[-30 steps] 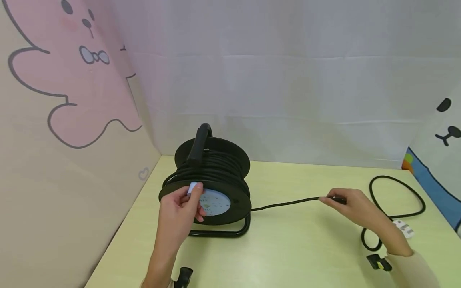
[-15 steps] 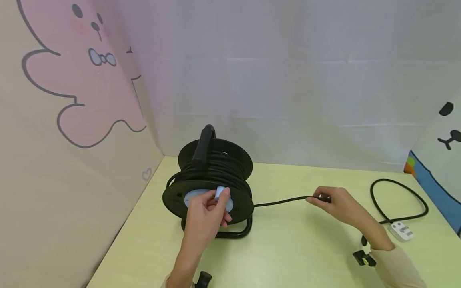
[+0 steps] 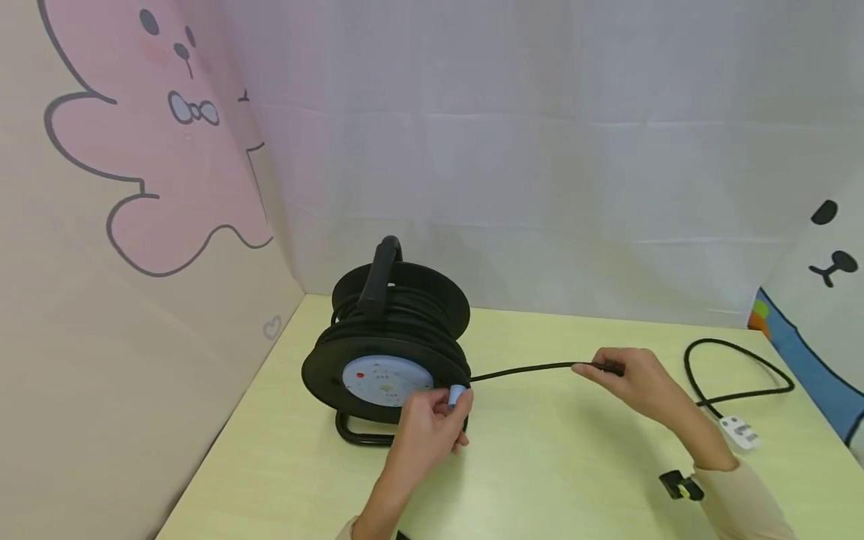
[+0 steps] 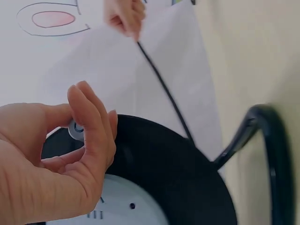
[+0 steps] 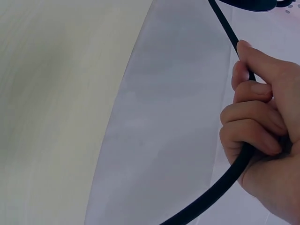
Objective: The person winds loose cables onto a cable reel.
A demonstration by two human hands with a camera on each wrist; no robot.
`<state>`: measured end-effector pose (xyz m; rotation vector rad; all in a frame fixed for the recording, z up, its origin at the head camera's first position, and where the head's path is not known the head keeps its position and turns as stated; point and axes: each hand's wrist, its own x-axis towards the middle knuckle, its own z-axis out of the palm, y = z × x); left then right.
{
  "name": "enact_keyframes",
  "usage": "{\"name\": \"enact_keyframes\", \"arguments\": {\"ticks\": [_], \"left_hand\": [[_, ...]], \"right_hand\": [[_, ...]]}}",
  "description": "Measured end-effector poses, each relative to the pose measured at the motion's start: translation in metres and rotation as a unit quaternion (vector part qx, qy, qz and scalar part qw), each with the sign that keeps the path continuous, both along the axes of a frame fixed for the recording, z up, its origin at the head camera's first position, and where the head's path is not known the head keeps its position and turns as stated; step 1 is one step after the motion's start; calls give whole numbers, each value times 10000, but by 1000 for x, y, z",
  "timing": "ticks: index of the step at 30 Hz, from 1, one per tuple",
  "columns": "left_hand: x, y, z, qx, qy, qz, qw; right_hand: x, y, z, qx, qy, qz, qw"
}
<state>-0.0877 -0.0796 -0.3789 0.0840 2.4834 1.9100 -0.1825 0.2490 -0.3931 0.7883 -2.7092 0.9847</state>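
Observation:
A black cable reel with a pale blue socket face stands on its tube frame at the left of the table. My left hand pinches the small light-blue crank knob at the right side of the front disc. In the left wrist view, the knob's end shows between thumb and fingers. To the right, my right hand grips the black cable, which runs taut from the reel. The right wrist view shows curled fingers around it and the cable's tail curving down below.
The cable's loose end loops on the table at the right and ends in a white plug. A black handle rises over the reel. White cloth hangs behind, and a printed wall stands at left.
My left hand has swung the knob from the upper left of the disc across to its right side, and the disc has turned. My right hand still holds the cable, slightly nearer the reel.

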Motion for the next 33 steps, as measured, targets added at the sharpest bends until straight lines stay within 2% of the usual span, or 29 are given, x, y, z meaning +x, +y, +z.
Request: {"name": "enact_keyframes", "arguments": {"ticks": [3,6,10,14,21,33], "left_hand": [[0,-2,-15,-282,-46,-46,9996],[1,-9,-29,-396,-279,-40,9988],[3,-24,-46,-489,-628,-24,9968],[5,-41,-57,-645,-891,11,9939],[8,-70,-64,-696,-1177,62,9906],[12,-104,-60,-395,-1291,500,9896]], "right_hand": [[1,3,1,-20,198,-42,9998],[2,5,4,-25,248,-105,9996],[5,7,8,-45,141,-90,9999],[9,5,12,13,4,107,9999],[10,1,15,163,65,343,9993],[12,5,11,561,569,332,9962]]}}
